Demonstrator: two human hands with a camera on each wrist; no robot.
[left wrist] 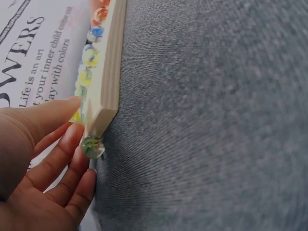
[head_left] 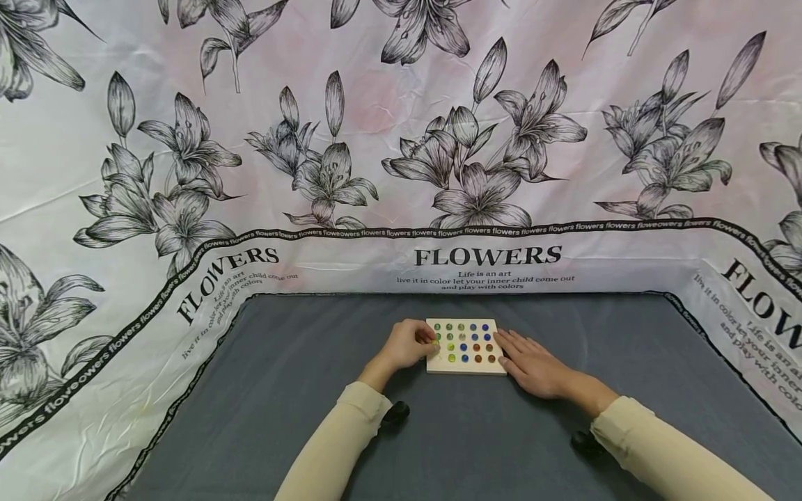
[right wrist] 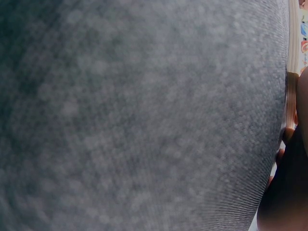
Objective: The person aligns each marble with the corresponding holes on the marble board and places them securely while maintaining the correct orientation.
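Observation:
A pale wooden board (head_left: 470,369) lies on the grey cloth, with rows of glass marbles in green, yellow, blue and red on top. At its left edge, my left hand (head_left: 407,342) pinches a yellow marble (left wrist: 76,116) between thumb and forefinger. A clear marble with green swirls (left wrist: 93,147) sits against the other fingers, beside the board's corner; whether they grip it is hard to see. Straight fingers of my right hand (head_left: 535,365) rest along the board's right edge. Only a dark, partial part of that hand shows in the right wrist view.
Grey cloth (head_left: 282,417) covers the table surface. Behind it and at the sides hangs a white and pink sheet (head_left: 351,264) printed with flowers and lettering. Black wrist devices (head_left: 396,412) sit under both cream sleeves.

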